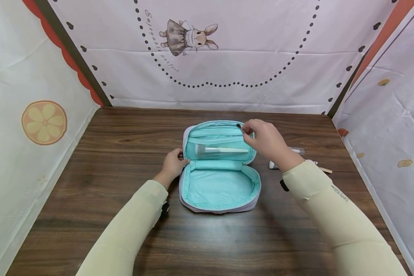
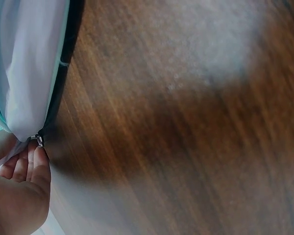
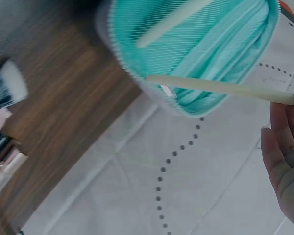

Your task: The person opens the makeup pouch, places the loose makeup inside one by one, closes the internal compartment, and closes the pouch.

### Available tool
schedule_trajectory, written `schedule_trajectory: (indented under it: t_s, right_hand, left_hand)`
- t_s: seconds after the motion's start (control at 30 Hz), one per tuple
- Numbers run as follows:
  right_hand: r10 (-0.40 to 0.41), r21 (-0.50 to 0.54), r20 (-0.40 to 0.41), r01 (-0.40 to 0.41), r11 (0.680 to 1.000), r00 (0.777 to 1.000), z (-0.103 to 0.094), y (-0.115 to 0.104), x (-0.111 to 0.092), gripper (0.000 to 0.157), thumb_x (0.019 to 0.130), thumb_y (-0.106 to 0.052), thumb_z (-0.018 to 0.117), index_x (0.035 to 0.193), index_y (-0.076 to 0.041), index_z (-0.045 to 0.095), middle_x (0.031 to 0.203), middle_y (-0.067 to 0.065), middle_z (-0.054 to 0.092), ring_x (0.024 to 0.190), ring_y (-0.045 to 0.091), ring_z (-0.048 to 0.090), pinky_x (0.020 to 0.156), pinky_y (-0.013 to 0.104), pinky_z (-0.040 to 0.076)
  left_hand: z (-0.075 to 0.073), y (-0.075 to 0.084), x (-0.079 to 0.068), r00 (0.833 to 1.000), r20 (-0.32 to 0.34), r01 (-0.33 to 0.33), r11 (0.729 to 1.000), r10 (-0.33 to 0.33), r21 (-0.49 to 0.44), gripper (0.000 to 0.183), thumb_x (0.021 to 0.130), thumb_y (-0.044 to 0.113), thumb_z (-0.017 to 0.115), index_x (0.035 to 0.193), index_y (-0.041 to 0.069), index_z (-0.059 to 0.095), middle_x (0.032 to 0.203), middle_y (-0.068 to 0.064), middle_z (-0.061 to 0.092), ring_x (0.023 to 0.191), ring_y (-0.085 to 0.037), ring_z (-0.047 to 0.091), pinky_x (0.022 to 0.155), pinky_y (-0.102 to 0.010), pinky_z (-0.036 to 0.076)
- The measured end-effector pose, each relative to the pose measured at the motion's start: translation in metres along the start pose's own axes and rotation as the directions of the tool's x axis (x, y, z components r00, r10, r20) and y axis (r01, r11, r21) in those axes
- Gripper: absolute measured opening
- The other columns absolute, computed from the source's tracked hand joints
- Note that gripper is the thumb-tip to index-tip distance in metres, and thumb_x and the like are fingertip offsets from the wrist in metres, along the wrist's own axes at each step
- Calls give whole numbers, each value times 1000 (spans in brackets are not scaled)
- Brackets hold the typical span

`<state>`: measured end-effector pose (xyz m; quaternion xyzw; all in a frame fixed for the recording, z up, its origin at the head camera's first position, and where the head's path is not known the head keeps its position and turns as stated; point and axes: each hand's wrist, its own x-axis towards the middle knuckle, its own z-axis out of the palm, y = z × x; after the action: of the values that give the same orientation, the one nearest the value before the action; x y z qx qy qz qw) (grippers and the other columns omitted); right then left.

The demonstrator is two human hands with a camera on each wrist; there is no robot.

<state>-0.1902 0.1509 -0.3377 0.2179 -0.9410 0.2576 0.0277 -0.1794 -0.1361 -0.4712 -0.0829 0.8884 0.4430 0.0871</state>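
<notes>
Left hand [image 1: 173, 165]: pinches pouch [image 1: 219, 188] by left edge
Right hand [image 1: 265, 138]: pinches pale brush [image 3: 225, 88] near lid [image 1: 215, 128]
Second brush [image 1: 232, 150]: inside lid

Person's two forearms, each in pale cream sleeve. Left sleeve [image 1: 122, 230]: snug, plain, matte fabric, ending at wrist. Right sleeve [image 1: 334, 214]: same cream, fine ribbed texture along forearm, crosswise fold nearer elbow, slight wrinkles at cuff. Small dark lettering [image 1: 339, 193] runs along it, too small to read surely. Small black piece at each wrist: left one [image 1: 164, 211], right one [image 1: 284, 185]. Hands bare: left hand [image 1: 174, 165], right hand [image 1: 265, 140].
</notes>
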Motion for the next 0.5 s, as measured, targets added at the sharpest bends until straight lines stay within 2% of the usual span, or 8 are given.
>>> schedule_trajectory:
  t_s: [0.27,0.5]
  right_hand:
    - [-46,28,5,45,999,999,-2,-17,14,14,94,-8,57,105,-3,64,102,12,63,94,27,60,81,42,48]
    - [-108,55,-33,109,992,994,2,-25,24,12,94,-8,58,103,-4,65,102,11,65,96,26,61,91,44,47]
  left_hand:
    - [-1,1,-2,1000,0,-9,1000,9,0,32,94,10,61,123,-4,55,111,-18,58,102,-30,55,89,-42,47]
    - [-1,2,-3,1000,-2,-9,1000,9,-1,32,94,9,61,122,-4,55,111,-19,58,102,-31,55,89,-42,47]
